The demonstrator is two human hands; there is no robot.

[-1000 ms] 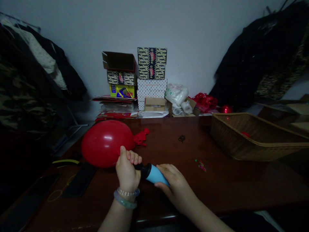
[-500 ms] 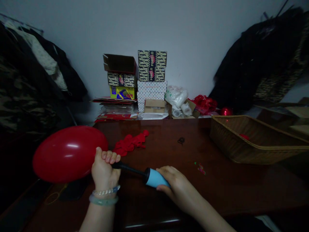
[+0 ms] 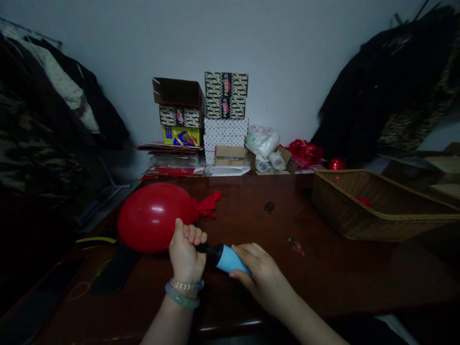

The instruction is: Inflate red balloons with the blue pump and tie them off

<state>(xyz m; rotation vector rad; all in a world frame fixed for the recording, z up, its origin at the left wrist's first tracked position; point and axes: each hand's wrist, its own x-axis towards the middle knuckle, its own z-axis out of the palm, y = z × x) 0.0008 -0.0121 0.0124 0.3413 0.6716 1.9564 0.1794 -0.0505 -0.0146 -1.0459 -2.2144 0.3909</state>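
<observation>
The left hand (image 3: pixel 185 254) has a closed, firm grip around the black nozzle (image 3: pixel 205 248) of a blue hand pump (image 3: pixel 230 258), its fingers hiding the neck of a red balloon (image 3: pixel 153 218), which sits on the bench (image 3: pixel 251 211) at 10 o'clock from that fist. The right hand (image 3: pixel 260 273) grips the pump's barrel from 3 o'clock, with limp red balloons (image 3: pixel 208 206) at 12 o'clock and a wicker basket (image 3: pixel 359 215) at 2 o'clock.
</observation>
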